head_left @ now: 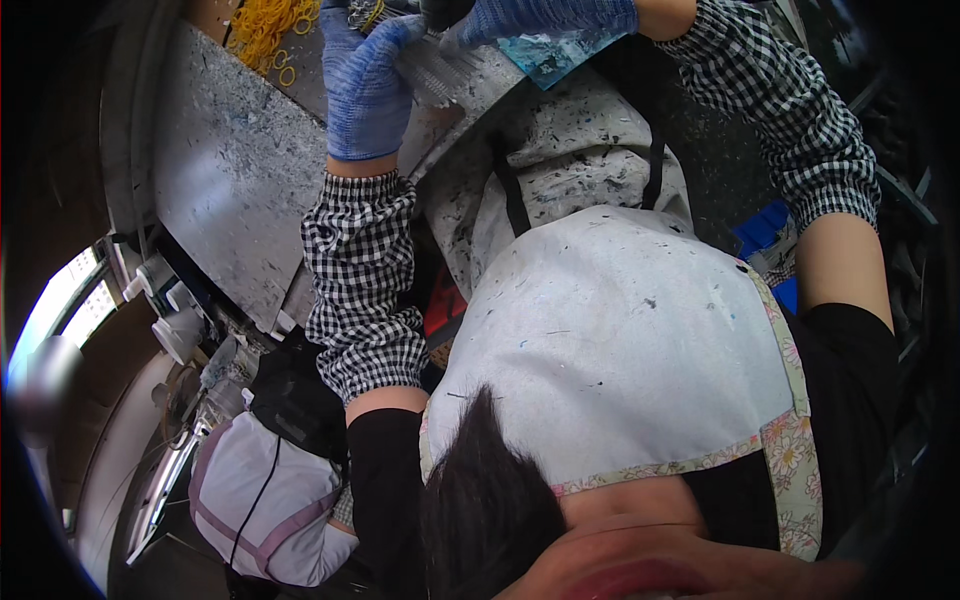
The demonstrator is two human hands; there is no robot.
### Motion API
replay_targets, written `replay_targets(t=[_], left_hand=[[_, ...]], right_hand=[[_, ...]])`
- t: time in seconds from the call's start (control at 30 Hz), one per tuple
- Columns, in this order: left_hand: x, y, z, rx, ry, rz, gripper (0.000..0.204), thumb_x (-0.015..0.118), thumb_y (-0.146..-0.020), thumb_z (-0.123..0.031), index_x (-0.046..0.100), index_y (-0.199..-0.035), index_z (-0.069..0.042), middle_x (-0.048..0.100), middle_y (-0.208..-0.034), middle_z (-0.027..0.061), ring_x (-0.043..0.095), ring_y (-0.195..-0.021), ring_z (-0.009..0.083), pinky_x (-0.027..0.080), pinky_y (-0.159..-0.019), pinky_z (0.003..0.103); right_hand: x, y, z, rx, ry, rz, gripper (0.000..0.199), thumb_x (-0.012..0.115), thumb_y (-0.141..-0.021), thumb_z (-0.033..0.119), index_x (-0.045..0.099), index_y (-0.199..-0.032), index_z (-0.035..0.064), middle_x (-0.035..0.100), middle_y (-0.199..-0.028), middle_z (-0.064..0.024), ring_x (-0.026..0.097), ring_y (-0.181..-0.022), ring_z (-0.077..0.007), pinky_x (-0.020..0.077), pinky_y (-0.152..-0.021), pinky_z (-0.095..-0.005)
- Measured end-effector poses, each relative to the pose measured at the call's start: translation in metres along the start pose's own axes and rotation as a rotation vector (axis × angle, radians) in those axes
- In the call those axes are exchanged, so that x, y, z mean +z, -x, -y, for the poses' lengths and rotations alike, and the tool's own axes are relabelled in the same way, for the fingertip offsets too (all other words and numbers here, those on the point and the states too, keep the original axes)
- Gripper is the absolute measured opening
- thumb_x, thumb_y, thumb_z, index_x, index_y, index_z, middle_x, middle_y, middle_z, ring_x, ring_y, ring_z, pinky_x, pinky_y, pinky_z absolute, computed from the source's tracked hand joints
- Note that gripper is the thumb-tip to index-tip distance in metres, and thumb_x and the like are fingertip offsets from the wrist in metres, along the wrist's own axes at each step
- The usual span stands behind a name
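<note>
At the top edge, my left hand [368,85] wears a blue knitted glove and is closed around a bundle of thin, greyish rods [436,75], whose ends fan out to the right of its thumb. A yellow rubber band [373,16] shows by the left fingers. My right hand [540,16], gloved the same way, reaches in from the right with its fingers bent at the bundle. A dark piece [446,10] lies between the two hands; its kind is unclear. The picture's top edge cuts off part of both hands.
Loose yellow rubber bands [272,32] are heaped at the upper left. A paint-flecked grey tabletop [235,150] extends below them. A turquoise sheet [556,58] lies under my right hand. At the lower left another person [265,490] is close by.
</note>
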State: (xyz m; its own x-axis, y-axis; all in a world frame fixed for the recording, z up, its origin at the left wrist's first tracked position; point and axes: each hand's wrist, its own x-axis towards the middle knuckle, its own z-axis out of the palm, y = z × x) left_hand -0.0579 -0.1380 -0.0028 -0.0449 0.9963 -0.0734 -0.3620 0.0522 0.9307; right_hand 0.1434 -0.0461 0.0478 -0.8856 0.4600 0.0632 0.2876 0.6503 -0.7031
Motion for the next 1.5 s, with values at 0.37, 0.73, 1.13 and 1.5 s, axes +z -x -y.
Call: replay_targets(t=[0.37,0.73,1.13,1.5], left_hand=[[0.084,-0.064,-0.024,0.329,-0.493,0.172,0.047,0.06,-0.084,-0.001,0.043,-0.128,-0.006,0.047,-0.091,0.0,0.048,-0.079,0.0092,0.044,-0.071,0.024],[0.076,-0.106,0.01,1.012,-1.394,0.391,0.032,0.059,-0.076,-0.004,0.057,-0.107,-0.013,0.057,-0.097,0.0126,0.055,-0.098,0.0338,0.04,-0.094,0.046],[0.071,-0.102,0.012,0.868,-1.275,0.335,0.039,0.06,-0.076,-0.003,0.053,-0.114,-0.009,0.057,-0.093,0.0143,0.056,-0.095,0.0356,0.04,-0.096,0.047],[-0.025,0.043,-0.003,0.149,0.912,-0.03,0.027,0.049,-0.094,-0.03,0.062,-0.087,-0.008,0.064,-0.082,0.0062,0.06,-0.08,0.0169,0.049,-0.082,0.037]], right_hand=[[-0.028,0.021,-0.046,-0.027,-0.266,-0.321,0.018,0.072,-0.073,0.01,0.069,-0.089,0.0024,0.067,-0.071,-0.0052,0.058,-0.067,-0.0082,0.0481,-0.063,-0.0268],[-0.008,0.011,-0.107,-0.002,0.097,-0.403,0.05,0.076,-0.066,0.015,0.06,-0.112,0.009,0.067,-0.09,-0.0119,0.061,-0.078,-0.0229,0.0514,-0.074,-0.0371],[-0.01,0.016,-0.095,-0.043,0.07,-0.414,0.031,0.072,-0.071,0.013,0.065,-0.1,0.0067,0.067,-0.083,-0.0112,0.06,-0.073,-0.0203,0.0507,-0.071,-0.0346],[0.001,0.089,-0.01,0.155,-0.588,-0.563,0.028,0.076,-0.082,0.015,0.07,-0.109,0.0117,0.067,-0.111,-0.0052,0.063,-0.1,-0.0111,0.0508,-0.086,-0.0255]])
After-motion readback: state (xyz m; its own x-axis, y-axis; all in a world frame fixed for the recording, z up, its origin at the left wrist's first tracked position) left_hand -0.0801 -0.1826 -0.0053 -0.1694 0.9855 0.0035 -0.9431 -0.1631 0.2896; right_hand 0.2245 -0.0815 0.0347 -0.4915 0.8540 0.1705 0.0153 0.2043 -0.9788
